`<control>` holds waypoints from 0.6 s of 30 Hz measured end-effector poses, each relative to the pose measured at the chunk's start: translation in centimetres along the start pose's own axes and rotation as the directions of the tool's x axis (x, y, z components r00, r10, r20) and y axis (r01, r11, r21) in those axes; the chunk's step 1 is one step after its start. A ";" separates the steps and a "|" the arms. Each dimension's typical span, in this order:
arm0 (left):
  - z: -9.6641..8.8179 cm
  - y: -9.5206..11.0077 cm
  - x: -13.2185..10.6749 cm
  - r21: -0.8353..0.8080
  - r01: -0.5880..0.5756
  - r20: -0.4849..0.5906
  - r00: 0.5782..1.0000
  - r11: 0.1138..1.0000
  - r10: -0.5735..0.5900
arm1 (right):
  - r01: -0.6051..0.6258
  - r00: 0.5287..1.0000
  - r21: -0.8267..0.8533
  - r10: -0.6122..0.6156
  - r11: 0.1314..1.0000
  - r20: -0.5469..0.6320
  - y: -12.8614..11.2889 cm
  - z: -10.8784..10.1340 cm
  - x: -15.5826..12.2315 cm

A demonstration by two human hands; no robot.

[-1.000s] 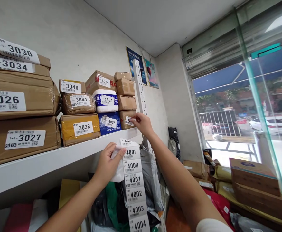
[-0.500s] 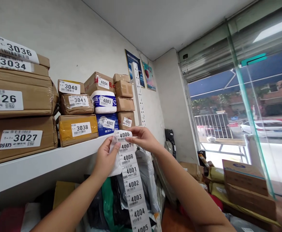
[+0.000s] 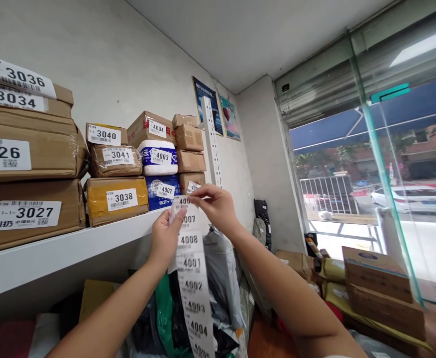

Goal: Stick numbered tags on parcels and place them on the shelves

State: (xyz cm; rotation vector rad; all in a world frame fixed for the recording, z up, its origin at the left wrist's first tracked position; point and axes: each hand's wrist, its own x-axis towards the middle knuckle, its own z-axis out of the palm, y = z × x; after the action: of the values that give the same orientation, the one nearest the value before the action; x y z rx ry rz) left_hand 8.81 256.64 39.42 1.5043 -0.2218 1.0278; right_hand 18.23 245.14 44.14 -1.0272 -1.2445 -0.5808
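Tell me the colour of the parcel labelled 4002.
The parcel is blue; the head view shows it.

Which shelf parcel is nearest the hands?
The lowest brown box in the rightmost stack, beside the blue 4002 parcel. The right hand, pinching the label strip, is just below it; others sit higher or farther left.

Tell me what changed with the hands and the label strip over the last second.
The right hand left the small brown box at the shelf end, which now bears a label, and came down to the label strip, pinching its top label. The left hand kept its hold on the strip. The numbered parcels on the shelf stayed put.
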 end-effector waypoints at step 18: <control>-3.1 1.1 -2.5 0.259 -0.257 0.029 0.966 0.931 0.258 | 0.041 0.977 -0.577 -0.154 0.816 -0.148 4.3 -1.9 10.3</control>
State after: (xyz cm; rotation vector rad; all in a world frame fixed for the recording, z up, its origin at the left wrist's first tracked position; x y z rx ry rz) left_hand 5.19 258.08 38.05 1.7423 -0.2953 1.3111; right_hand 25.44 247.14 52.56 -1.3705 -0.9701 -1.1572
